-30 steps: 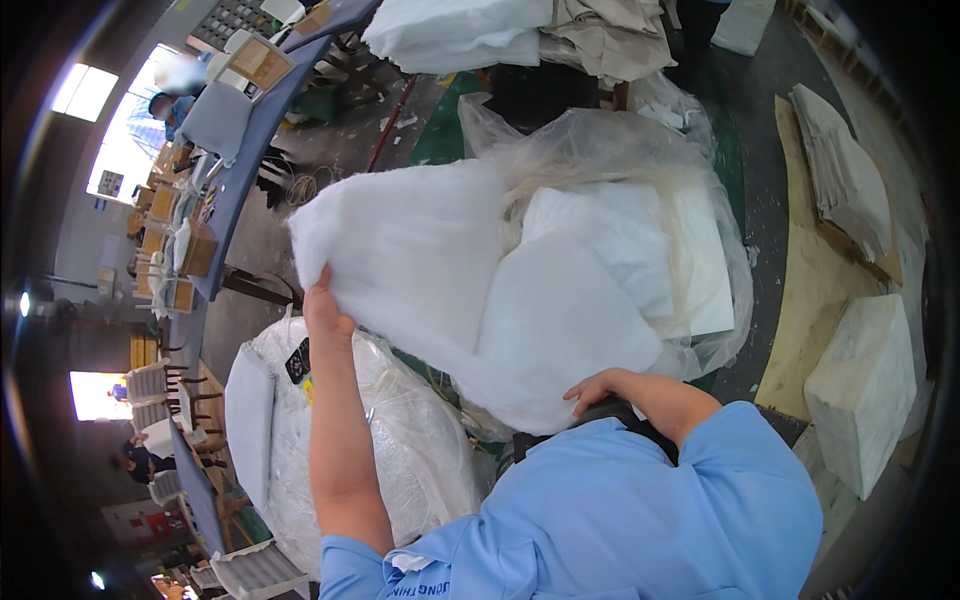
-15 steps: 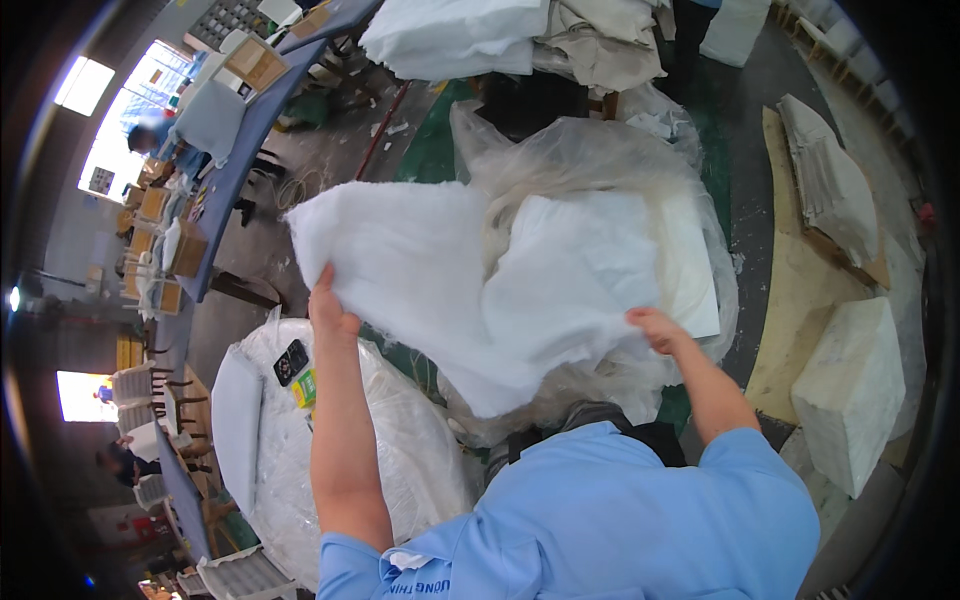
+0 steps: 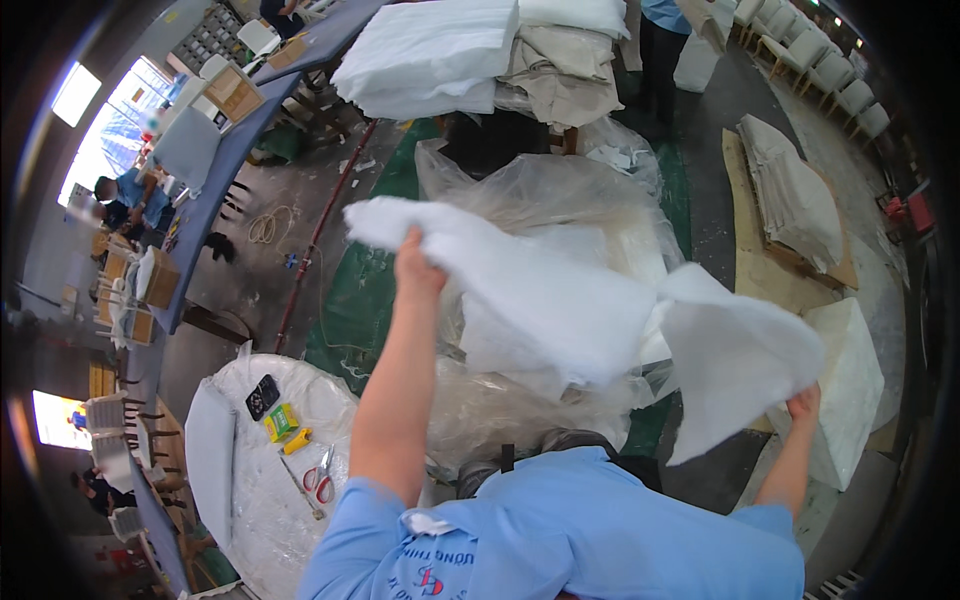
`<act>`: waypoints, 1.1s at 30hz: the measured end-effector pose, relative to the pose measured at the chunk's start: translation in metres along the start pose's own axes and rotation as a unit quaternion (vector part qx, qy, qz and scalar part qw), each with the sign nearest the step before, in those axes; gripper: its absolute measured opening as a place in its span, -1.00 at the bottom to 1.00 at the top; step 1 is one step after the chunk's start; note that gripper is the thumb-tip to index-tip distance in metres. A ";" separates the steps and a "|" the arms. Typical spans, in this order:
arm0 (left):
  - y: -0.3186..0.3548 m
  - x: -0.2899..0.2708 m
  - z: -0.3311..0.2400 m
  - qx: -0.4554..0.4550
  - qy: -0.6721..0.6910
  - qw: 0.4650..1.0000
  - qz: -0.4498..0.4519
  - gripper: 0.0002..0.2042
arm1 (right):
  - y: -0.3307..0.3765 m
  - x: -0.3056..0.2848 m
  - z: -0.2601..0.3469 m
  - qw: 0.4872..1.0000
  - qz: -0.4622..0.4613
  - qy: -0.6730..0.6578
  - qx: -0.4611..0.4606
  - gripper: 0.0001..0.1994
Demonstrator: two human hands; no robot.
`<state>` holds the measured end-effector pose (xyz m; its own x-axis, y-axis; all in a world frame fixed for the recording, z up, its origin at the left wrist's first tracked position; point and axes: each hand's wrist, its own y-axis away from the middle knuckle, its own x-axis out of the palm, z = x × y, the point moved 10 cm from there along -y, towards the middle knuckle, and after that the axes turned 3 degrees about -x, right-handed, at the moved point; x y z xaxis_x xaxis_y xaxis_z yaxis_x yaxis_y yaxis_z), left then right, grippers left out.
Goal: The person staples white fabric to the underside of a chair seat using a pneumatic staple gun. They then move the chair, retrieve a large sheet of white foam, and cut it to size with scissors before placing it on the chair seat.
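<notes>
From where I stand: white padding sheet (image 3: 560, 285) is up in the air over the plastic heap (image 3: 535, 180), its left end past the heap's left edge, its right end out past the heap's right side. Long axis runs crosswise on a slant, left end pointing away from the person, right end dropping back toward them. Sheet isn't flat; it sags and twists, with a fold or break above the right part of the heap, can't tell which. Past that, a wide flap hangs with one corner pointing down, to the right of the heap.

Grip, left hand (image 3: 417, 268): just left of the heap, clamped on the sheet's near edge close to its left end, thumb showing on top, remaining fingers mostly hidden. Grip, right hand (image 3: 803, 400): well right of the heap, closed on the sheet's right edge, fingertips partly covered. Arms spread wide, hands well apart.

Around the heap: more white padding (image 3: 495, 340) lies on its near-left part, under the raised sheet. Beyond it, a stack of white sheets (image 3: 430, 45) next to folded beige cloth (image 3: 565, 75). Near-left of it, a round plastic-covered surface (image 3: 265, 520) with black phone (image 3: 263, 397), green-yellow box (image 3: 281, 423), yellow cutter (image 3: 297, 441), red-handled scissors (image 3: 319, 484). White block (image 3: 845, 385) right of the heap, behind the right hand.
</notes>
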<state>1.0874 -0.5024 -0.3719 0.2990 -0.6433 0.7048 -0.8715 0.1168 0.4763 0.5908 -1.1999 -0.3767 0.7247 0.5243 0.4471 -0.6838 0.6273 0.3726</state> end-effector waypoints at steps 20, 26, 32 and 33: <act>0.054 -0.175 0.231 -0.207 0.044 0.961 -0.177 -0.42 | -0.002 0.284 0.190 0.909 0.121 0.370 -0.151 -0.62; 0.157 -0.226 0.280 -0.388 -0.202 0.892 -0.116 -0.24 | -0.056 0.463 -0.046 0.769 0.292 0.551 -0.138 -0.59; 0.138 -0.159 0.241 -0.277 -0.040 0.955 0.095 -0.17 | 0.010 0.507 -0.349 0.707 0.450 0.545 -0.001 -0.74; 0.131 -0.158 0.228 -0.252 0.001 0.964 0.082 -0.21 | 0.027 0.503 -0.374 0.733 0.451 0.509 -0.002 -0.75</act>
<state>0.8373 -0.5575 -0.5406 0.1740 -0.5839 0.7929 -0.6074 0.5702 0.5532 0.9683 -0.7039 -0.4456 -0.3328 0.8835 -0.3297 -0.9252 -0.2383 0.2954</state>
